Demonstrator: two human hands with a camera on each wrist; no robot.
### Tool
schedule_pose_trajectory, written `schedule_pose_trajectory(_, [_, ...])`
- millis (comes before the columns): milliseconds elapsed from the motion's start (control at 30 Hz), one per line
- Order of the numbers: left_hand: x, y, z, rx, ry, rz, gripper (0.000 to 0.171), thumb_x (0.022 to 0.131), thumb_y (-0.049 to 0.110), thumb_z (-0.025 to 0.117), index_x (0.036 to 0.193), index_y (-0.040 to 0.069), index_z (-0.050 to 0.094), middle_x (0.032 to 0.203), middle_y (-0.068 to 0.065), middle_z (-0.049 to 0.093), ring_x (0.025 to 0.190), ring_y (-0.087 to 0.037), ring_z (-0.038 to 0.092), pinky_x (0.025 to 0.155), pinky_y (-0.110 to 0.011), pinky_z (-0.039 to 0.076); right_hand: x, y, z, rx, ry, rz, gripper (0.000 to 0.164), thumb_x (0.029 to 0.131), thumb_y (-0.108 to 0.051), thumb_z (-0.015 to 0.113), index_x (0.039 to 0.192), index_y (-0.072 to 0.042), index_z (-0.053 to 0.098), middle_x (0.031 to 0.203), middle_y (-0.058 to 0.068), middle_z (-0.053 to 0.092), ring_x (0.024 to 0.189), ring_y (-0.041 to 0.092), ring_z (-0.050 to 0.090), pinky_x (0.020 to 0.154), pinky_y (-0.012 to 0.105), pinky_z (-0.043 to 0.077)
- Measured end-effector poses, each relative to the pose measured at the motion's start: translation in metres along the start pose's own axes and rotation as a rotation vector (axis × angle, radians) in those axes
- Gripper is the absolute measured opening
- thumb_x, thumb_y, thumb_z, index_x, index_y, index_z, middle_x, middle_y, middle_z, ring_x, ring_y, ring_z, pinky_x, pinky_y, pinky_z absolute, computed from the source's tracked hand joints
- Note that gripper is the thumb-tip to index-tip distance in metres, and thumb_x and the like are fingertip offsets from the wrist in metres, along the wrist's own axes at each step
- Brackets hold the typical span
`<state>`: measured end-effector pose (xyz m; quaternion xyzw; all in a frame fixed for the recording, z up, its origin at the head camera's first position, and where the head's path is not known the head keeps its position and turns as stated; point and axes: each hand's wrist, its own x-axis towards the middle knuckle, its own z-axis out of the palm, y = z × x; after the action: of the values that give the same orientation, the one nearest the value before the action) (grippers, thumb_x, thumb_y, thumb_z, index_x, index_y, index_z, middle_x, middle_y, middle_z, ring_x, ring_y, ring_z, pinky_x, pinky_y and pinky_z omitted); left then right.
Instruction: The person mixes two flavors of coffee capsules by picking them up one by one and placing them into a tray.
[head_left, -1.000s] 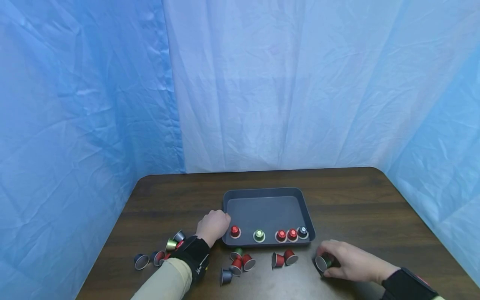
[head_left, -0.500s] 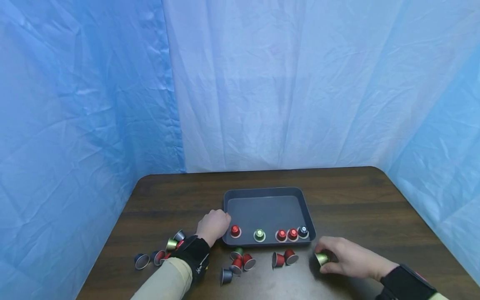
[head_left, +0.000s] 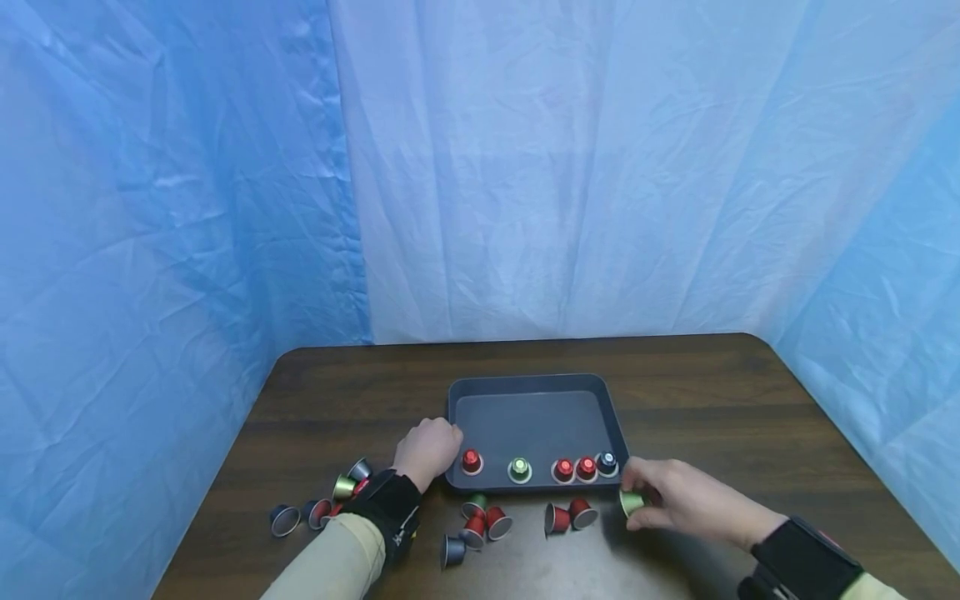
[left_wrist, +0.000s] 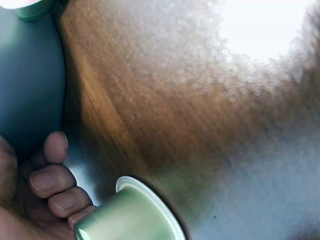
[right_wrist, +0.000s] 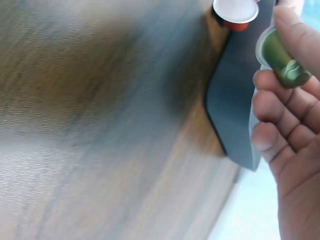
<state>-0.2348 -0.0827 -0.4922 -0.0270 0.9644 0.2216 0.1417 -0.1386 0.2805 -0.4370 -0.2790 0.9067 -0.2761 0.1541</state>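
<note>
My right hand (head_left: 678,502) pinches a green coffee capsule (head_left: 631,502) between thumb and fingers, just off the near right corner of the dark grey tray (head_left: 540,386). In the right wrist view that green capsule (right_wrist: 282,57) lies tilted against the curled fingers. My left hand (head_left: 427,450) grips the tray's left rim. Its curled fingers (left_wrist: 52,180) show in the left wrist view, beside a green capsule (left_wrist: 130,215). Along the tray's near side stand a red capsule (head_left: 472,461), a green capsule (head_left: 519,469), two red capsules (head_left: 563,470) and a dark blue capsule (head_left: 607,463), all rim down.
In front of the tray lie two red capsules (head_left: 557,518) and a small cluster with a green, red and dark blue capsule (head_left: 453,551). Several more, among them a dark capsule (head_left: 284,520), lie left, partly behind the left wrist. Blue sheeting (head_left: 525,167) surrounds the wooden table (head_left: 690,400).
My right hand has lifted the green capsule off the table, turned it, and carried it up and left toward the tray's near right corner. The left hand stays on the tray's rim.
</note>
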Motion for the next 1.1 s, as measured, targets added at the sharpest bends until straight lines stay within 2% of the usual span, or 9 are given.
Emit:
schedule_pose_trajectory(200, [0.001,0.0,0.001,0.001,-0.006,-0.003,0.039,0.105,0.034,0.051,0.081,0.007,0.067,0.068,-0.008,0.054,0.06,-0.024,0.055,0.054,-0.033,0.042,0.005,-0.005,-0.005,-0.066,0.094,-0.123,0.019,0.093,-0.038,0.074,0.106,-0.026,0.065,0.093,-0.019,0.061,0.078,-0.004,0.055,0.065,0.023,0.052])
schedule_pose_trajectory(333, [0.002,0.0,0.001,0.0,-0.005,-0.007,0.039,0.104,0.034,0.05,0.082,0.007,0.067,0.068,-0.009,0.054,0.06,-0.024,0.055,0.054,-0.034,0.041,0.009,-0.009,-0.006,-0.106,0.137,-0.192,0.016,0.097,-0.033,0.071,0.109,-0.024,0.068,0.098,-0.017,0.061,0.081,-0.005,0.056,0.066,0.024,0.054])
schedule_pose_trajectory(667, [0.0,0.0,-0.001,-0.004,-0.001,-0.002,0.039,0.104,0.034,0.051,0.08,0.008,0.066,0.068,-0.008,0.055,0.06,-0.024,0.055,0.055,-0.033,0.042,0.025,-0.018,-0.011,-0.197,0.162,-0.178,0.023,0.09,-0.018,0.079,0.111,-0.016,0.069,0.099,-0.013,0.059,0.085,-0.001,0.058,0.07,0.025,0.056])
schedule_pose_trajectory(1100, [0.0,0.0,0.001,-0.002,-0.001,-0.009,0.04,0.104,0.034,0.051,0.078,0.008,0.065,0.068,-0.008,0.054,0.06,-0.024,0.055,0.054,-0.033,0.041,0.045,-0.033,-0.011,-0.295,0.17,-0.181,0.025,0.087,-0.018,0.082,0.108,-0.014,0.068,0.099,-0.009,0.061,0.086,0.004,0.061,0.071,0.024,0.054])
